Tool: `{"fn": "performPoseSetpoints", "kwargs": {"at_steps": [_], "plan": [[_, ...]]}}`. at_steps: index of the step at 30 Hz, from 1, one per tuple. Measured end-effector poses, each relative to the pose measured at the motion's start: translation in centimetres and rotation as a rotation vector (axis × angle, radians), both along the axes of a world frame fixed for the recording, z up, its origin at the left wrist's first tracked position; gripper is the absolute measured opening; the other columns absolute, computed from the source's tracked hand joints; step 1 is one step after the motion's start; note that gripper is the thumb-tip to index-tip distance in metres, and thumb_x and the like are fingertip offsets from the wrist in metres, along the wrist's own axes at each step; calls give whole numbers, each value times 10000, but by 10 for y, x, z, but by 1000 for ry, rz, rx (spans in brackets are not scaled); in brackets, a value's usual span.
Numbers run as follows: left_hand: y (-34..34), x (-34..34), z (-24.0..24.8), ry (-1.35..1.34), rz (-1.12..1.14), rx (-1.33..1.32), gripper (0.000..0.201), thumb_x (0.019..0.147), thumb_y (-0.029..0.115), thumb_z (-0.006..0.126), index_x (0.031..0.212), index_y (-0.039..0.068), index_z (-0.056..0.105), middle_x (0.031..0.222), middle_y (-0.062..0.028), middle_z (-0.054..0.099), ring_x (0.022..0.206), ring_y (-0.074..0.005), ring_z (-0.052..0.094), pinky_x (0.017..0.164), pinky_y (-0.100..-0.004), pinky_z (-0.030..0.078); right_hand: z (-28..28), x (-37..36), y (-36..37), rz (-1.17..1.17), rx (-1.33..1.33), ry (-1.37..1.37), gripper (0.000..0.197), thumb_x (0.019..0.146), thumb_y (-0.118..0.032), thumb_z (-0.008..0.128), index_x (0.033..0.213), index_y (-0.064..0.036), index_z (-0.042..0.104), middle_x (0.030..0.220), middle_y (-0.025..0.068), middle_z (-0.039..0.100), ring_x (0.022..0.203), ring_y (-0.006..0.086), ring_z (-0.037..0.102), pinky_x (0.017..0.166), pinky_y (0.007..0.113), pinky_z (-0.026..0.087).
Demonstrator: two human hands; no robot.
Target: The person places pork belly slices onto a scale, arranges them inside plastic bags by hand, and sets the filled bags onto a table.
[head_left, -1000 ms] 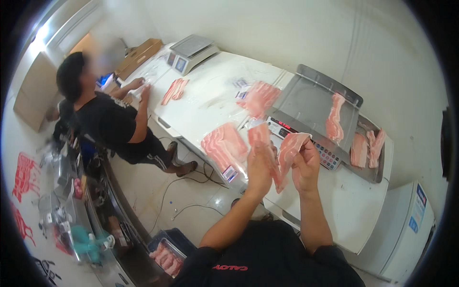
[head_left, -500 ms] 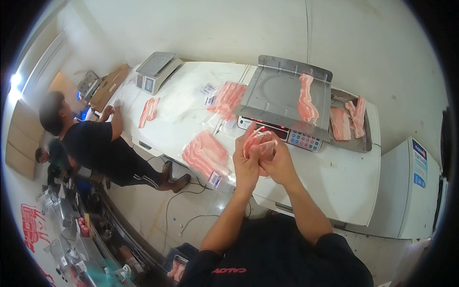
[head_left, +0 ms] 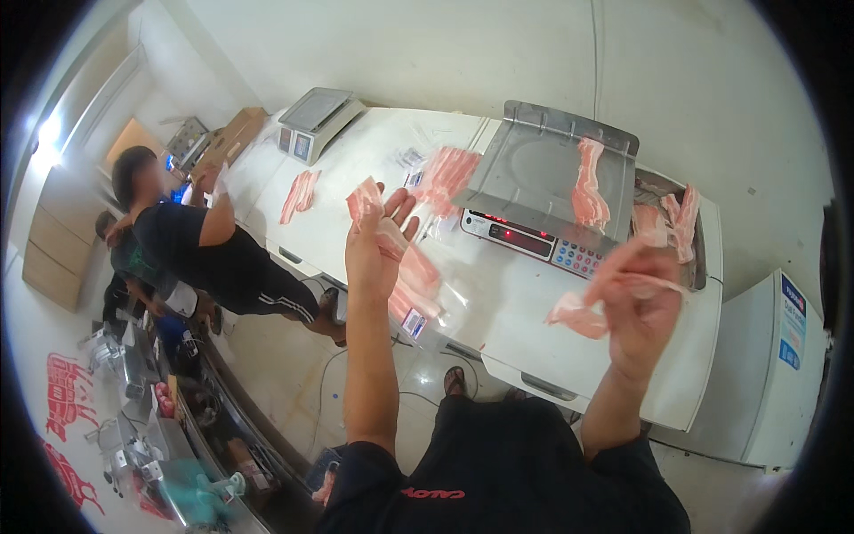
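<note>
My left hand (head_left: 369, 267) is raised over the white counter, palm turned up. Thin pork belly slices (head_left: 363, 199) lie across it, held in by the thumb, while the other fingers point away. Further right, my right hand (head_left: 642, 311) pinches another pork belly slice (head_left: 574, 317) that droops from its blurred fingers. Behind the hands is a digital scale (head_left: 511, 240) with a wide metal pan (head_left: 520, 147). A strip of pork belly (head_left: 589, 191) rests on the pan's right side. Partly hidden beneath my left hand lies a labelled clear pack of sliced pork (head_left: 418, 289).
A metal tray (head_left: 704, 269) with more slices adjoins the scale. Another pork pack (head_left: 447, 173) and loose slices (head_left: 300, 194) are on the counter (head_left: 507, 325). A second scale (head_left: 313, 125) stands at the far left, near a co-worker (head_left: 213, 245). A white appliance (head_left: 756, 369) is at right.
My hands were together over the counter with bunched slices between them. They have parted: left hand to the left, right hand to the right, each with pork. The co-worker's hands have risen.
</note>
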State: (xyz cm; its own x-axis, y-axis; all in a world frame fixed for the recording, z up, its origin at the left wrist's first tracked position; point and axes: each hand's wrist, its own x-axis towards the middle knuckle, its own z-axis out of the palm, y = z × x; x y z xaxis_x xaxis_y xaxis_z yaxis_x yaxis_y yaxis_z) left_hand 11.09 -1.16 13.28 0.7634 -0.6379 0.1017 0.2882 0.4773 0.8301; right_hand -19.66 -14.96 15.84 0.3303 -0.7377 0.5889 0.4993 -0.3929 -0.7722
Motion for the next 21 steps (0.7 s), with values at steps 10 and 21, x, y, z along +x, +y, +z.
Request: {"fn": "performPoseSetpoints", "kwargs": {"at_steps": [10,21], "plan": [[-28,-84,17,40,-246,-55,425,1148,336,476,1324,-30,602,1235,-111,708,1092,-192,687,945,-360,549,-10,95,9,178,-36,190,228,915,-53,808,1109,5,704,1037,59,752,982,113,701,885,284,560],[-34,-98,18,-189,-323,-6,337,1101,196,592,1344,-38,599,1229,-109,713,1059,-176,691,894,-317,566,-20,104,-2,67,-81,145,176,957,-18,734,1124,3,682,987,82,761,916,117,717,803,291,566]]}}
